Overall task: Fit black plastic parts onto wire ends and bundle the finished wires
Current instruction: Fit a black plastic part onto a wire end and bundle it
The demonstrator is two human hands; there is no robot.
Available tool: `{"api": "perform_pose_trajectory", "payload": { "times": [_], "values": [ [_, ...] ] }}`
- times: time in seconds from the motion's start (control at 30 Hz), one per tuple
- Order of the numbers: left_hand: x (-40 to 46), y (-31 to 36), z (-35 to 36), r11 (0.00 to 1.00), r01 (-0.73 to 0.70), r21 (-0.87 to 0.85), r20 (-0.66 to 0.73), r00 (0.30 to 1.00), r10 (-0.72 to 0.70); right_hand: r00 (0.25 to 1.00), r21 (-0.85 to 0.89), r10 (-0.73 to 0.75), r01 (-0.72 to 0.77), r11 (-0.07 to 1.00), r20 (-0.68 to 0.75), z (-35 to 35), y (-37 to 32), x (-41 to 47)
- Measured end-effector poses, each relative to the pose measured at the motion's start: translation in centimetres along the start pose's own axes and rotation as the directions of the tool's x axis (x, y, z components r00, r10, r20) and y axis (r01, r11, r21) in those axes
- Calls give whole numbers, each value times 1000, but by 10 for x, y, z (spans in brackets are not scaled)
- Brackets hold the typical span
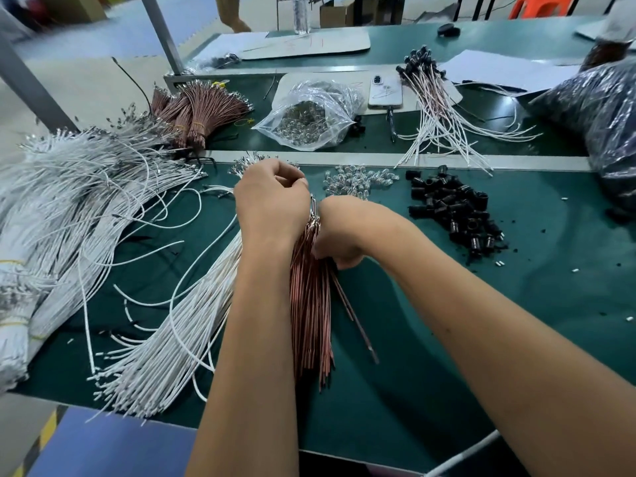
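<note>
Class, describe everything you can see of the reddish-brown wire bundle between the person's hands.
The reddish-brown wire bundle is a thick sheaf of thin, glossy copper-coloured wires, fanning slightly toward the viewer on the green table. Small metal terminals cap its far end. The left hand pinches that end; the right hand grips the sheaf just below. A few strands stray rightward.

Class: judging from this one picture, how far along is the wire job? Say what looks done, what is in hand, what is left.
Done: white wires with black caps lie at the back. In hand: both hands, left hand and right hand, grip the brown wire bundle. Left: loose black parts and heaped white wires.
</note>
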State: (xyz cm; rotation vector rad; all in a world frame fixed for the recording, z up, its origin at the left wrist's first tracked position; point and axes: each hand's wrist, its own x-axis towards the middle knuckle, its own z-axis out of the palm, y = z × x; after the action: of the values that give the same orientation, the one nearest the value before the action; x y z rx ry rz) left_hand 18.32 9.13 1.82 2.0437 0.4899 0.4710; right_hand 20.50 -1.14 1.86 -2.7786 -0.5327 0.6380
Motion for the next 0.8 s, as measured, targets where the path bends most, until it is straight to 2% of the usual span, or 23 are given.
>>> {"api": "perform_pose_trajectory", "payload": {
  "times": [0.13,0.27,0.33,0.4,0.47,0.53,0.63,0.73,0.8],
  "values": [
    [2,1,0,1000,-9,-20,-22,1000,9,999,367,40,-42,929,13,-3,19,0],
    [-1,4,4,998,-32,-46,-38,999,30,999,584,36,-5,812,-41,-12,39,-4],
    [-4,8,10,996,-58,-74,-12,998,58,994,729,22,62,682,-106,-18,53,-7],
    [-12,14,22,990,-47,-135,136,989,65,971,861,68,169,479,-229,-27,70,-11],
    [-26,24,40,966,38,-255,344,937,54,901,878,186,307,366,-393,-36,91,-17],
    [-41,37,57,896,193,-400,506,862,41,792,838,312,413,358,-524,-43,112,-24],
    [-57,55,83,781,367,-505,614,789,26,691,812,427,484,327,-584,-49,141,-37],
    [-65,65,105,778,348,-523,606,794,52,688,819,448,515,252,-571,-49,161,-51],
    [-69,68,117,787,276,-552,542,836,86,752,850,397,466,243,-526,-42,170,-60]
  ]
}}
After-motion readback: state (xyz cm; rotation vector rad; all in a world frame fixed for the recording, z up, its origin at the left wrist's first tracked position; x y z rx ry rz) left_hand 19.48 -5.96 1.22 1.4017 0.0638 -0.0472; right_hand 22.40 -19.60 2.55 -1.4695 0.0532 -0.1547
